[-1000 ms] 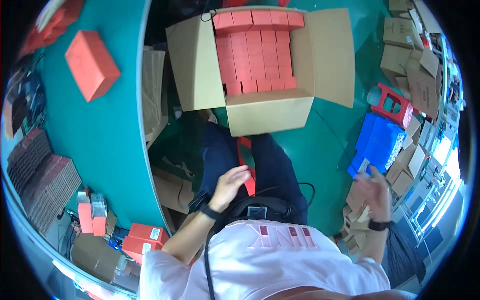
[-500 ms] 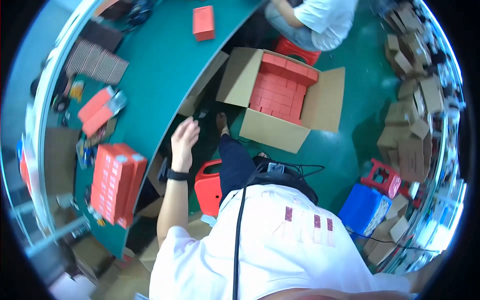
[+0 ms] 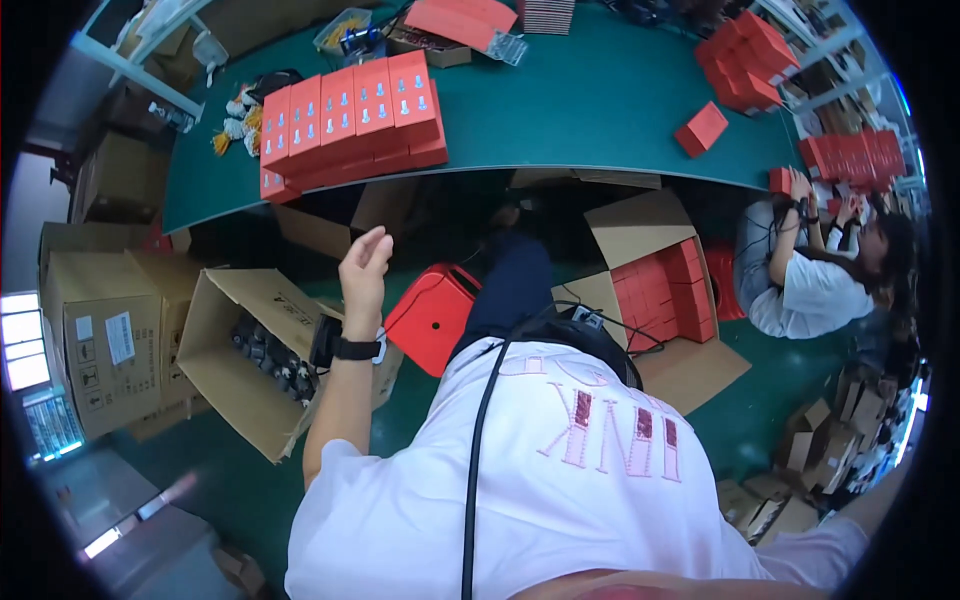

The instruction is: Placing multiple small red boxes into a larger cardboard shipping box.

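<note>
My left hand [image 3: 365,262] is raised over the floor just short of the table's front edge, its fingers loosely bent and somewhat apart, with nothing in them. A dark band circles the wrist. Beyond the hand, on the green table [image 3: 560,110], stands a stack of red boxes [image 3: 350,115] with small pictures on their faces. Below and right of the hand is a red plastic stool [image 3: 433,318]. My right hand is out of the picture; only part of that arm shows at the lower right edge.
An open carton [image 3: 230,370] with dark items stands left of my forearm, beside closed cartons [image 3: 110,340]. Right of my leg, another open carton [image 3: 590,300] holds red boxes. A single red box [image 3: 702,130] lies on the table. A co-worker [image 3: 825,290] sits at far right.
The view has swung left: the table now runs across the top and the left-hand cartons show. My left hand stays raised and empty, its fingers a little more bent.
</note>
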A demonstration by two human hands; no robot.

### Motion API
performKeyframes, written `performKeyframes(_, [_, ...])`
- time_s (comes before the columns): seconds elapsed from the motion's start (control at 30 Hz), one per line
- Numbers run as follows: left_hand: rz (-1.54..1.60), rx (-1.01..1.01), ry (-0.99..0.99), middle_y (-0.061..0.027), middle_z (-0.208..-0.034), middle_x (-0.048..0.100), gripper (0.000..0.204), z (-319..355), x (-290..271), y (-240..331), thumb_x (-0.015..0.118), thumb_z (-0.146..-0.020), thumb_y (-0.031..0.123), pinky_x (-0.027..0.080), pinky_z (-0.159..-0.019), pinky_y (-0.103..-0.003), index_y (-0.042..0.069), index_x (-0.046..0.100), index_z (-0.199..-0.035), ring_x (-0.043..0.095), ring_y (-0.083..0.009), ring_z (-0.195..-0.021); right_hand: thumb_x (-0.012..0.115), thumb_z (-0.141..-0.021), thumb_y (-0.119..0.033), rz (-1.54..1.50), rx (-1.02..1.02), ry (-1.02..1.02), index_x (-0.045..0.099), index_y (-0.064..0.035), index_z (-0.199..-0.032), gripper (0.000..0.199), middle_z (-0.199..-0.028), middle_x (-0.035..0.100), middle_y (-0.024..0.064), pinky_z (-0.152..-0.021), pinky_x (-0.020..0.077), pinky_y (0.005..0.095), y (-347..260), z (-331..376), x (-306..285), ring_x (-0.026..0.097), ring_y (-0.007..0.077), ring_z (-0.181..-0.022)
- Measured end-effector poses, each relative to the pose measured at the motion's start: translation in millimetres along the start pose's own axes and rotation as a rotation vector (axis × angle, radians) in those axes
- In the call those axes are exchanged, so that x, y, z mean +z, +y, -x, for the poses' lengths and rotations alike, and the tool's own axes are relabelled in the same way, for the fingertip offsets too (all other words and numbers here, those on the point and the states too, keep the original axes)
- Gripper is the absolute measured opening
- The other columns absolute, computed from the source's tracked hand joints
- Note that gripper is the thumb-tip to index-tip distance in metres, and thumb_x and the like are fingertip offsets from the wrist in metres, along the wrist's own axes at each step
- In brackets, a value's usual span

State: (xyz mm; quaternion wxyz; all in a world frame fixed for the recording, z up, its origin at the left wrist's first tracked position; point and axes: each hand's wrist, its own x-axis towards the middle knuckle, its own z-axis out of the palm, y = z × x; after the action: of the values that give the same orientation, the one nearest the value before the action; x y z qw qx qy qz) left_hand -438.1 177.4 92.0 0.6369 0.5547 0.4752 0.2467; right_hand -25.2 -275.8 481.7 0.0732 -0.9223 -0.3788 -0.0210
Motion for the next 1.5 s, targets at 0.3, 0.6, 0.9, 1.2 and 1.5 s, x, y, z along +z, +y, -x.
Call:
performKeyframes(0.3, [-0.632, -0.635, -0.096, -0.0288, -0.142, 0.035, 0.128, -148.1, -48.6, -325.7, 0.086, -0.053, 0.05, 0.029, -0.111, -0.035, -0.012, 0.016, -0.141, 0.036, -0.0338, -0.133, 0.077, -0.073, -0.016, -0.282, -0.649, -0.217, 0.032, -0.0082, -0.144, 0.084, -0.142, 0.038, 0.0163, -0.093, 0.0469, 0.036, -318.5, -292.6, 236.0, 0.056, 0.0238, -0.11])
performKeyframes(0.6, [-0.835, -0.449, -0.519, -0.0199, -0.145, 0.032, 0.118, -225.7, -11.6, -430.2, 0.089, -0.047, 0.048, 0.031, -0.109, -0.039, 0.002, 0.031, -0.139, 0.035, -0.0309, -0.131, 0.073, -0.069, -0.019, -0.344, -1.021, -0.414, 0.03, -0.0115, -0.144, 0.087, -0.15, 0.024, 0.0202, -0.111, 0.0252, 0.0482, -400.6, -307.3, 455.7, 0.027, 0.0364, -0.138])
performKeyframes(0.9, [-0.309, -0.259, -0.672, -0.0192, -0.145, 0.033, 0.122, -172.0, -12.5, -455.4, 0.089, -0.047, 0.048, 0.031, -0.109, -0.042, 0.003, 0.026, -0.141, 0.035, -0.0313, -0.131, 0.056, -0.08, -0.015, -0.199, -1.259, -0.152, 0.035, -0.0236, -0.141, 0.065, -0.146, 0.034, 0.0135, -0.107, 0.032, 0.048, -364.0, -308.6, 523.8, 0.033, 0.0337, -0.135])
performKeyframes(1.2, [0.189, -0.167, -0.607, -0.0185, -0.144, 0.034, 0.126, -153.2, -45.6, -473.1, 0.09, -0.047, 0.048, 0.031, -0.11, -0.045, 0.005, 0.021, -0.143, 0.036, -0.0317, -0.131, 0.068, -0.075, -0.021, -0.225, -1.298, 0.019, 0.051, -0.0347, -0.126, 0.056, -0.128, 0.051, 0.0125, -0.098, 0.0444, 0.0486, -338.3, -324.6, 523.8, 0.053, 0.0313, -0.112])
performKeyframes(1.5, [-0.502, -0.392, -0.214, -0.0121, -0.118, 0.058, 0.083, -124.8, 27.8, -516.9, 0.089, -0.055, 0.038, 0.044, -0.094, -0.035, -0.001, 0.053, -0.12, 0.054, -0.0236, -0.111, 0.085, -0.063, -0.019, -0.993, -0.154, -0.308, 0.04, 0.0, -0.133, 0.085, -0.121, 0.054, 0.0075, -0.097, 0.0408, 0.0327, -229.5, -352.2, 511.1, 0.049, 0.0164, -0.116])
